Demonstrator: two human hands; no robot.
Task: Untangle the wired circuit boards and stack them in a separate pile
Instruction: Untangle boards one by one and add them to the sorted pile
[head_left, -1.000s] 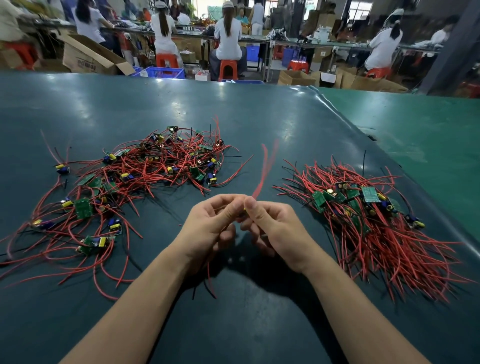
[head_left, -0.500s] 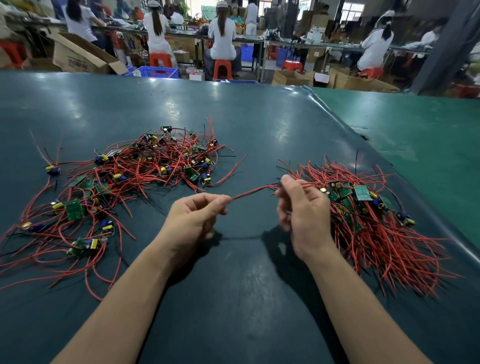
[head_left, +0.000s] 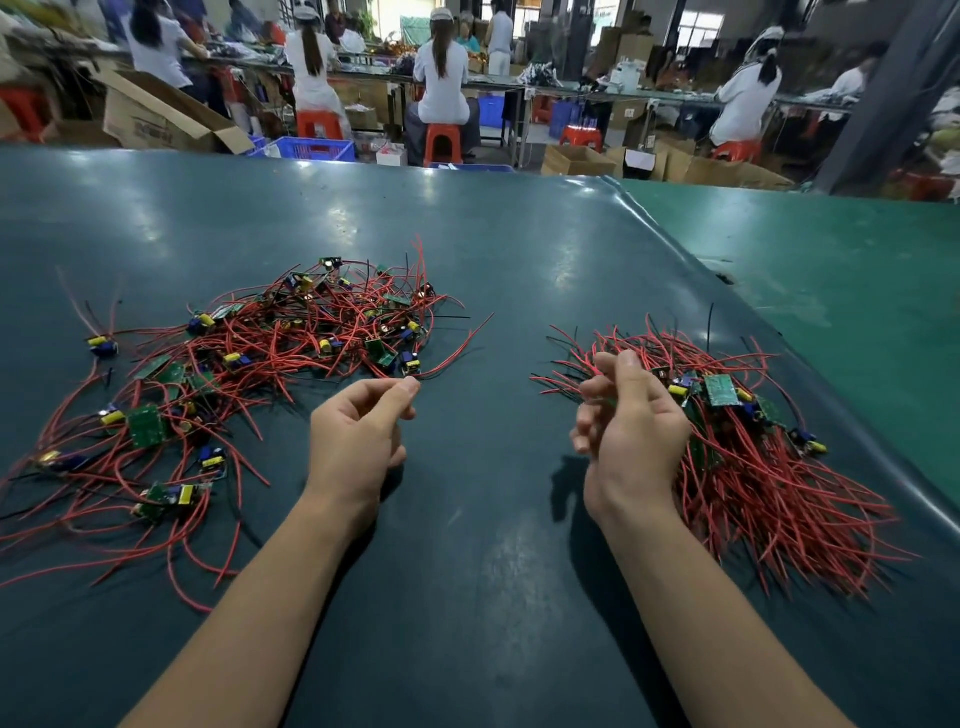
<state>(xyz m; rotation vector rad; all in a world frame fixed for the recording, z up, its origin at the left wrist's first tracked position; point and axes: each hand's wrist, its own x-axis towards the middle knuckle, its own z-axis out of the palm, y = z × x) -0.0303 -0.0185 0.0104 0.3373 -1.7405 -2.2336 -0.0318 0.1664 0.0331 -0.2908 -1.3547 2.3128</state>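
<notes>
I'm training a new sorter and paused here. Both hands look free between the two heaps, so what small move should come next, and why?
Probably the left hand should reach forward to the tangled heap and pinch one wire at its near edge. That hand holds nothing, its fingers loosely curled just short of the heap. The right hand is at the neat pile, fingers relaxed, with no board clearly in its grip.

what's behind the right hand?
Behind the right hand lies the sorted pile of red-wired boards on the dark mat. A green board shows beside the fingers. The pile's near-left edge is covered by the hand.
</notes>
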